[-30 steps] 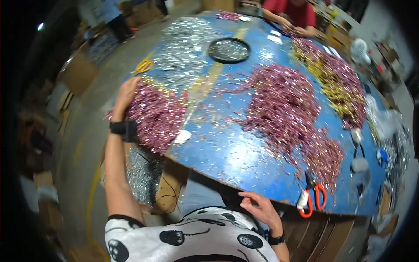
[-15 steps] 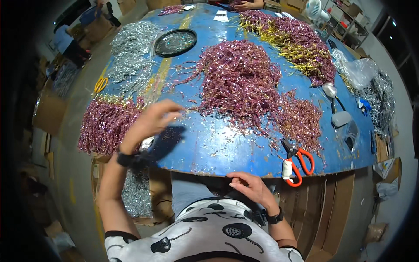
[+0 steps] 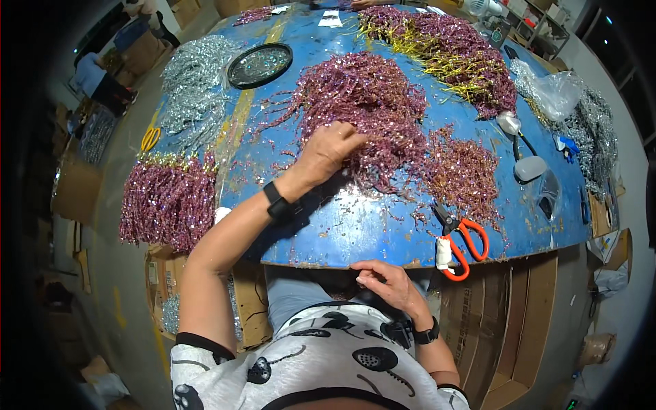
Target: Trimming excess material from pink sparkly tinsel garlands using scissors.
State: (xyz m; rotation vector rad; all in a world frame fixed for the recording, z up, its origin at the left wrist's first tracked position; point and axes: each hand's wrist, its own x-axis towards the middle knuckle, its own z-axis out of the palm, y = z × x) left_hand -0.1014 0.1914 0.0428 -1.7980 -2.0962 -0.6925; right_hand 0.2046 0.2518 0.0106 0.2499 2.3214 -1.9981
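Observation:
A big loose heap of pink tinsel strands point(image 3: 369, 89) lies in the middle of the blue table point(image 3: 314, 239). My left hand point(image 3: 333, 149) is at the near left side of this heap, its fingers bent and closed on some strands, the fingertips partly hidden among them. Close to the table's front edge, my right hand point(image 3: 391, 283) rests with loosely bent fingers apart and nothing in them. To its right, orange-handled scissors point(image 3: 465, 247) with white wrapping on one handle lie at the edge. A flatter patch of pink tinsel point(image 3: 465, 174) is just beyond them.
A tied pink tinsel bundle point(image 3: 167, 201) hangs over the left edge, near yellow scissors point(image 3: 150, 139). Behind are silver tinsel point(image 3: 197, 82) and a round black tray point(image 3: 260, 66). Pink bundles with yellow ties point(image 3: 451, 51) lie far right; a plastic bag point(image 3: 557, 96) covers some silver tinsel.
My left hand has swung right from beside the tied bundle to the central heap, and its fingers have closed there. My right hand has stayed by the edge. The view has shifted slightly.

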